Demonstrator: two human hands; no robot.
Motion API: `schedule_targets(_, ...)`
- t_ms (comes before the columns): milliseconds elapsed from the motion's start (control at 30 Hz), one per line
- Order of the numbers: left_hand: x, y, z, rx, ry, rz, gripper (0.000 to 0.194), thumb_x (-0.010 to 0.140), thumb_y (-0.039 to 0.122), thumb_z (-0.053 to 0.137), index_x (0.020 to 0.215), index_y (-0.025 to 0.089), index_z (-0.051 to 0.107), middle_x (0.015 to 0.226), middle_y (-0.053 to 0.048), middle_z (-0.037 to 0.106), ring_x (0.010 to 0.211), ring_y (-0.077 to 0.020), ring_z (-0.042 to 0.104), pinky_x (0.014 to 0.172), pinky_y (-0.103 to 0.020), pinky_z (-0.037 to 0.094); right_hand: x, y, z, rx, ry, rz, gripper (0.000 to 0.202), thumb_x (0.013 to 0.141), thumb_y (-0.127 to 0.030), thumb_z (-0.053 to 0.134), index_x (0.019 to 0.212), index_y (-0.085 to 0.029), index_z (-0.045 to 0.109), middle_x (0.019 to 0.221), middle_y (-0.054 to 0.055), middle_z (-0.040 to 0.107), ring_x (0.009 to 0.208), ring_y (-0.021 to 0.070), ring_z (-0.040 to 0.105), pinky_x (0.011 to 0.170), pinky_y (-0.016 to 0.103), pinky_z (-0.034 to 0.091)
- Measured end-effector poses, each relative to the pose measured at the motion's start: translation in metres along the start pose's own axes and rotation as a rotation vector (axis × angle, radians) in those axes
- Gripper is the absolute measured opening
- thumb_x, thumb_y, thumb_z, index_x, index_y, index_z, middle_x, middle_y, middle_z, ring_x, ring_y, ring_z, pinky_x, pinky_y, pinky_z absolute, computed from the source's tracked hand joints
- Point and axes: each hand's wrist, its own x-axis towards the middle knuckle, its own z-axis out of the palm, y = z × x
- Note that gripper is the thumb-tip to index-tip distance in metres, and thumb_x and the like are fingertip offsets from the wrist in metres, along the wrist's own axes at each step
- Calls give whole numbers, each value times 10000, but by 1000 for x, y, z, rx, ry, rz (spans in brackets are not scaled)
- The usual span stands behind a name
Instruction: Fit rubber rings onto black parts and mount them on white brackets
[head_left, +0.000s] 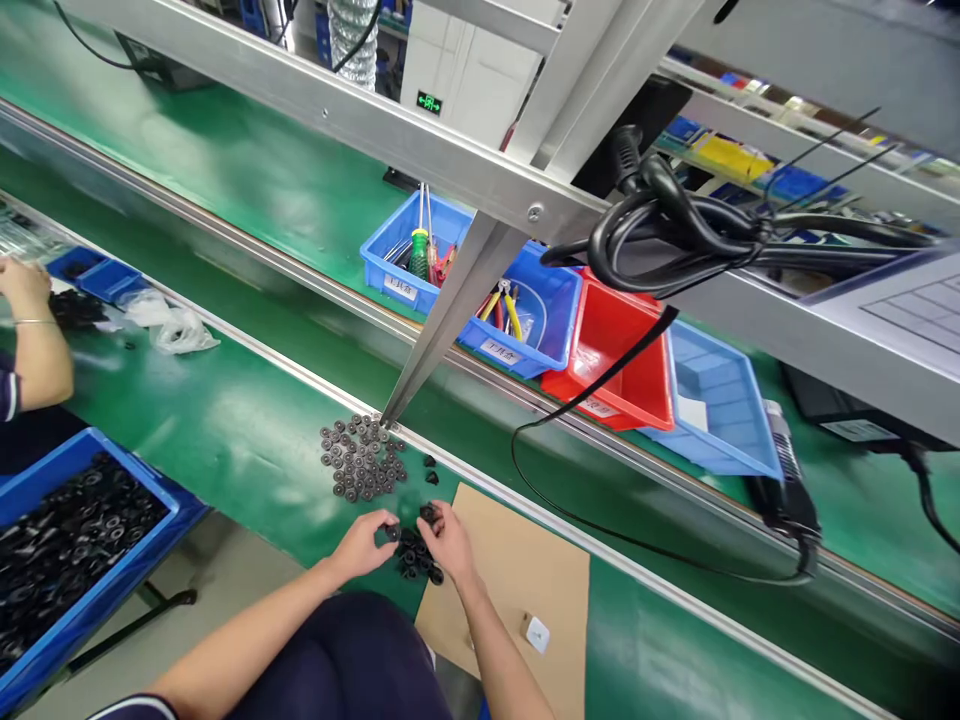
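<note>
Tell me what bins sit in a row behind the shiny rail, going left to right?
Blue bin with screwdrivers → blue bin with pliers → red bin → pale blue bin.

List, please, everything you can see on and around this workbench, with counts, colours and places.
small ring parts: many, black, laid out on the green bench
loose pile of parts: several, black, between the hands
cardboard sheet: one, brown, bench edge
white piece: one, on the cardboard
tool bins: two, blue, behind the rail
red bin: one, beside them
light blue bin: one, right of the red
bin of black parts: one, blue, lower left
coiled cable: one, black, on the frame
co-worker's hand: one, far left
left hand: grip on a black part
right hand: grip on a black part
</note>
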Motion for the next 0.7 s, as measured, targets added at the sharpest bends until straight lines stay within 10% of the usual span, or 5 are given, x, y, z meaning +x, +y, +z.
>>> schedule_targets(233, -35, 54, -41, -210, 74, 73, 362, 985, 349, 752, 1318, 213, 710, 1105, -87, 732, 1004, -238, 705, 925, -376, 568, -70, -55, -21, 3, -14, -291, 435, 921, -332, 700, 1343, -247, 643, 990, 48, 772, 829, 236, 729, 789, 361, 588)
schedule_targets(700, -47, 104, -65, -431, 114, 157, 333, 963, 251, 749, 1294, 213, 742, 1194, -111, 736, 1099, -260, 703, 1004, -426, 562, -91, -105, -66, 37, -28, -683, 355, 1038, -266, 643, 1392, -258, 621, 1120, 97, 742, 852, 216, 695, 778, 358, 607)
